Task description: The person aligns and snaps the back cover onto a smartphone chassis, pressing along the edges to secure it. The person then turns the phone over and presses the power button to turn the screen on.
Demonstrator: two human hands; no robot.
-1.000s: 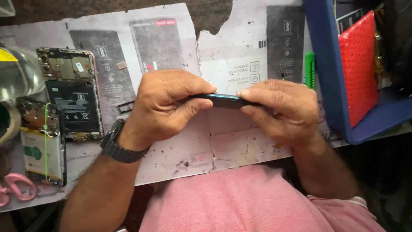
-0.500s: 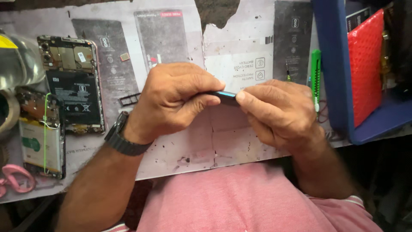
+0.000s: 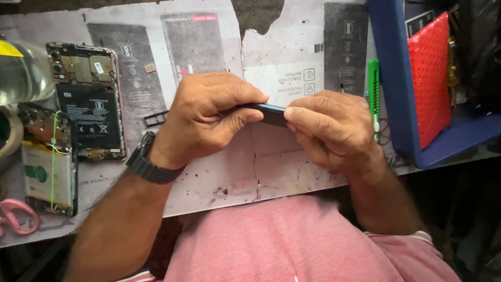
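Both hands hold a thin dark phone (image 3: 269,110) on its edge, above the table (image 3: 271,172) and close to the person's chest. The left hand (image 3: 209,117) wraps around the left end, with the thumb below and the fingers curled over the top. The right hand (image 3: 331,130) pinches the right end between thumb and first finger.

A second ago the hands were lower and nearer the body. Now they sit a bit higher over the table, and more of the phone's blue edge shows between them. The grip looks the same, so it seems the person is still working along that edge.

The phone's long side runs left to right, tipped down a little toward the right. Its thin edge faces up at the camera.

On the left lie an open phone (image 3: 88,99) and another open one (image 3: 47,162). A green cutter (image 3: 373,94) lies beside a blue tray (image 3: 391,78).
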